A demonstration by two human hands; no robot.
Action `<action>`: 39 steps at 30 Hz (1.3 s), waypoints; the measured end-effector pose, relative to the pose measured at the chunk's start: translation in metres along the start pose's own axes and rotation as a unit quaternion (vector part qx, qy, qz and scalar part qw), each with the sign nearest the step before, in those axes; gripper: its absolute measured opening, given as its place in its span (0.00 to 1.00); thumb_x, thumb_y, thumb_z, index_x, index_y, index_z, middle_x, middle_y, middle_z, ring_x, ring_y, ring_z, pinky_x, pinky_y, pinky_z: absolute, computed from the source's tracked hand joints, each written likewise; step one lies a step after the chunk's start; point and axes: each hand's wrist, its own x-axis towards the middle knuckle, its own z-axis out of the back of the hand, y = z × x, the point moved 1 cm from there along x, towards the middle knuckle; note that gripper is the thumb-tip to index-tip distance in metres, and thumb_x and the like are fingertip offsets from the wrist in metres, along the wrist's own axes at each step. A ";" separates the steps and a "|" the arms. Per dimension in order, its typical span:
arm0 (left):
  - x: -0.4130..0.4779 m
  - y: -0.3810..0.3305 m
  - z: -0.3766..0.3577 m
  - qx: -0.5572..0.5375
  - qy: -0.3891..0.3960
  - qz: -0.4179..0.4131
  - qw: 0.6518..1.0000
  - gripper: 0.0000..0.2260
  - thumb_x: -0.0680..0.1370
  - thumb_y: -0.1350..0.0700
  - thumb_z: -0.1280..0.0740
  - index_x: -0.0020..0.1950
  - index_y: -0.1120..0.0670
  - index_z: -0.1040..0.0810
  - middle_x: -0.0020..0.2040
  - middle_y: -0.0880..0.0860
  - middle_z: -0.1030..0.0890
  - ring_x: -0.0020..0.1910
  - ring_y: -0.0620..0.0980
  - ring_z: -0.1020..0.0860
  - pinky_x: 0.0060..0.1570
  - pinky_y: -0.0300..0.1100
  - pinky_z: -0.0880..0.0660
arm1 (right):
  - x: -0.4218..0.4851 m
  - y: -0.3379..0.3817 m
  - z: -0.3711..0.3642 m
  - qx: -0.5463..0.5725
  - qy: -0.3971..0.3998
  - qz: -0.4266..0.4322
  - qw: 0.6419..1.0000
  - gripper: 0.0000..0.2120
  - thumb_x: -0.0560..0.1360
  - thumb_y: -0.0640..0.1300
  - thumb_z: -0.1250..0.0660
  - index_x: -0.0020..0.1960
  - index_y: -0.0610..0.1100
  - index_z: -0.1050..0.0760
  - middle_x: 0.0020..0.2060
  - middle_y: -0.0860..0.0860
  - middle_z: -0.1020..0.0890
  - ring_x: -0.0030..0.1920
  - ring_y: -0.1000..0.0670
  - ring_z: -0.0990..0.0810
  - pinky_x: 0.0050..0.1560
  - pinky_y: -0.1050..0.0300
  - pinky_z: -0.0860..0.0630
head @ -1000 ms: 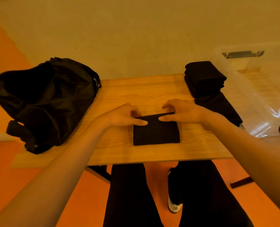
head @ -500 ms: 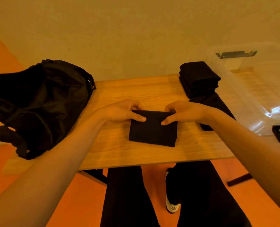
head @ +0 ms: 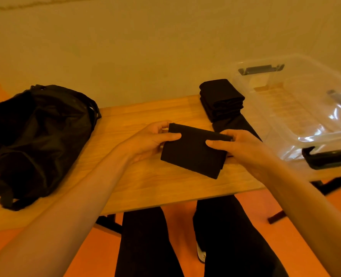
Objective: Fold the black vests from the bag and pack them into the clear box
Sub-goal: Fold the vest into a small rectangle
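Plain wall (head: 165,47) behind; on the bench (head: 145,186), bag (head: 35,136) left, clear box (head: 305,108) right. Left grip (head: 151,142) and right grip (head: 243,148) each pinch 1 folded vest (head: 193,154), held tilted above the wood. A loose thumb could let its layers spring open in transit.

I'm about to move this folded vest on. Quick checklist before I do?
1. Grip on folded vest by left hand and right hand, thumbs on top: ok.
2. Fold tidy, no loose ends hanging: ok.
3. Room in clear box, no vests seen inside: ok.
4. Neighbouring stack of folded vests upright beside the box: ok.
5. More vests left in bag: cannot tell.
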 end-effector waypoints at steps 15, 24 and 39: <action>0.068 -0.043 -0.081 0.152 -0.088 -0.076 0.982 0.09 0.74 0.54 0.22 0.52 0.52 0.17 0.50 0.51 0.14 0.50 0.48 0.15 0.48 0.41 0.19 | -0.040 -0.043 0.014 0.241 -0.236 0.011 0.941 0.10 0.74 0.48 0.25 0.52 0.46 0.20 0.40 0.57 0.13 0.44 0.59 0.14 0.46 0.60 0.19; 0.110 -0.055 -0.115 0.353 -0.142 -0.178 0.907 0.09 0.75 0.51 0.23 0.52 0.52 0.17 0.46 0.48 0.17 0.46 0.43 0.19 0.45 0.37 0.20 | -0.029 -0.046 0.015 0.368 -0.334 0.017 0.868 0.11 0.72 0.45 0.22 0.51 0.46 0.20 0.46 0.46 0.14 0.47 0.53 0.13 0.47 0.58 0.18; 0.139 -0.050 -0.141 0.485 -0.176 -0.254 0.818 0.11 0.74 0.49 0.23 0.53 0.52 0.18 0.46 0.47 0.18 0.45 0.42 0.20 0.43 0.34 0.24 | -0.015 -0.051 0.009 0.448 -0.392 -0.020 0.803 0.10 0.72 0.47 0.22 0.50 0.46 0.19 0.42 0.48 0.13 0.47 0.52 0.13 0.48 0.56 0.17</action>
